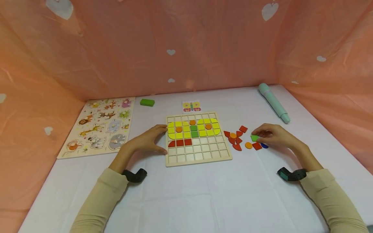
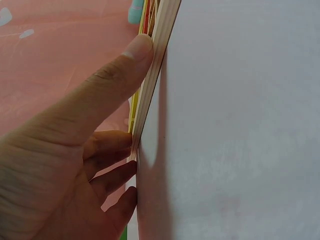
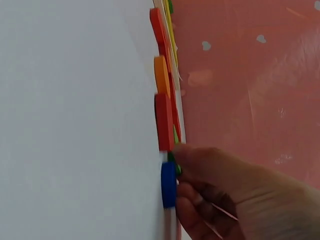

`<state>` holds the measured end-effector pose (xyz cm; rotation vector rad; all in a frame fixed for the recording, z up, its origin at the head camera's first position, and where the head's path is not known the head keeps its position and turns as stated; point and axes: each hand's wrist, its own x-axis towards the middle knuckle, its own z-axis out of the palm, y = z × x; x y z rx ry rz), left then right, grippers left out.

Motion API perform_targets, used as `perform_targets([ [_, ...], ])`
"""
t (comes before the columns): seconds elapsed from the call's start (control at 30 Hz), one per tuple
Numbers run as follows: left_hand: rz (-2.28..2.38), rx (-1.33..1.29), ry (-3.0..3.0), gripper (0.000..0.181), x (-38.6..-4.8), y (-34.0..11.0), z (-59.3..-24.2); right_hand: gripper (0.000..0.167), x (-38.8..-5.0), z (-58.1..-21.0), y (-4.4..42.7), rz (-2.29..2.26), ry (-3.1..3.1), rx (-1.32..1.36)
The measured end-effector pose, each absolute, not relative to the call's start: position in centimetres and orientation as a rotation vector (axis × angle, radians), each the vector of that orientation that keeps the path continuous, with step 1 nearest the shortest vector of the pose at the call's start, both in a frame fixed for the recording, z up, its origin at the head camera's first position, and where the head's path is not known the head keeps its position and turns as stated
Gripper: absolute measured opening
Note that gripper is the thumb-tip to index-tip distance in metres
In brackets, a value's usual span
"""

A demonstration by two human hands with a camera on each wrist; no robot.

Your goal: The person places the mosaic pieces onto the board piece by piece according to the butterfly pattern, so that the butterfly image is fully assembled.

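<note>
R hand (image 1: 273, 136): flat grn tile (image 1: 254, 138).

Open foreground tabletop (image 1: 180, 200), red pieces (image 1: 237, 147) between board (image 1: 198, 156) and right hand (image 1: 274, 134)

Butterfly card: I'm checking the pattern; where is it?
In the head view, the butterfly card lies just beyond the grid board, right of the green block.
</note>
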<state>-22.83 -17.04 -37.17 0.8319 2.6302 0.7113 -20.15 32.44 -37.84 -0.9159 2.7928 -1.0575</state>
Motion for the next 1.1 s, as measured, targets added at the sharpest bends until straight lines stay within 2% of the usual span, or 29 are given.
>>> perform_targets([
  [0.47, 0.712, 0.862, 2.641, 0.096, -22.8, -17.3, -37.3, 0.023, -21.4, -37.4, 29.5, -0.845, 3.023, -0.988],
  [0.67, 0.711, 0.856, 2.638, 0.096, -22.8, -17.2, -37.4, 0.027, -22.4, -35.7, 24.3, -0.952, 3.033, -0.961],
  [0.77, 0.711, 0.852, 2.639, 0.096, -22.9, -17.2, -37.4, 0.029, -22.5, -35.5, 21.0, -1.010, 2.964, -1.047],
  [0.9, 0.705, 0.858, 2.643, 0.096, -23.1, -17.1, -37.5, 0.028, -22.6, -36.1, 17.1, -1.035, 2.847, -1.206],
  [1.1, 0.714, 0.857, 2.641, 0.096, -23.1, -17.1, -37.6, 0.027, -22.8, -37.6, 13.9, -0.958, 2.784, -1.272],
])
